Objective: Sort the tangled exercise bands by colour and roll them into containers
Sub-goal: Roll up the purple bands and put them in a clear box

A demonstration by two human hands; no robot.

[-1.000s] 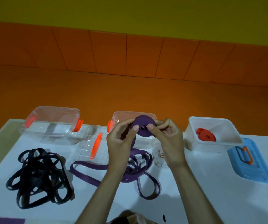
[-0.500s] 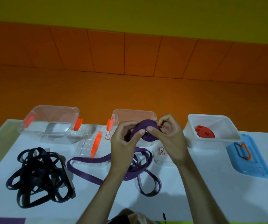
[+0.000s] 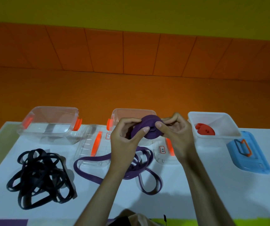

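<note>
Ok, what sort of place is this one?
Likely a staged indoor sorting station, maybe a gym or playroom: a white table with clear containers, a tangle of black bands, and an orange panelled wall topped with yellow.

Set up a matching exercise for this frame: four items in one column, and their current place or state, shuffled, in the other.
Items
1. purple band
2. black bands
3. red band
4. blue lid

States
a. rolled up inside the white container
b. tangled heap on the table
c. partly rolled, pinched by the left hand and right hand
d. lying on the table beside the white container

Pairs: 1-c, 2-b, 3-a, 4-d
</note>
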